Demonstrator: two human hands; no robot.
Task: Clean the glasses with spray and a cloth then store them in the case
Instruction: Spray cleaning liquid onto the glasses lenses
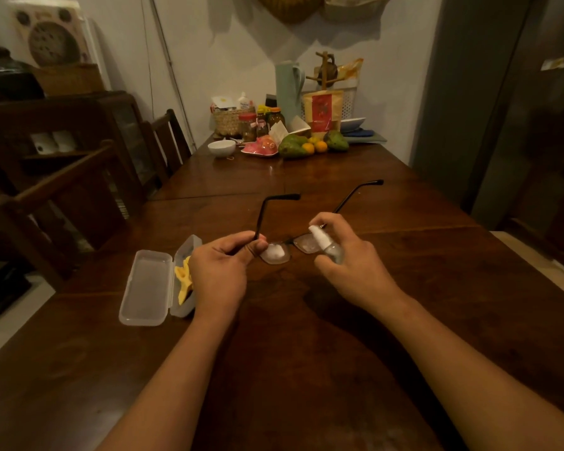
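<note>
Thin dark-framed glasses [275,253] hang just above the wooden table [306,336], temples unfolded and pointing away from me. My left hand [220,268] pinches the frame at its left hinge. My right hand [349,265] grips a small clear spray bottle [326,244] with a white nozzle over the right lens. The left lens looks misted white. A translucent glasses case [147,288] lies open to the left, with a yellow cloth [183,281] in its right half, partly hidden by my left hand.
At the far end of the table stand a white bowl [221,148], a pink plate, avocados and oranges [313,146], jars, a woven basket and a green jug [288,89]. Wooden chairs [163,141] line the left side. A dark fridge [502,109] is on the right.
</note>
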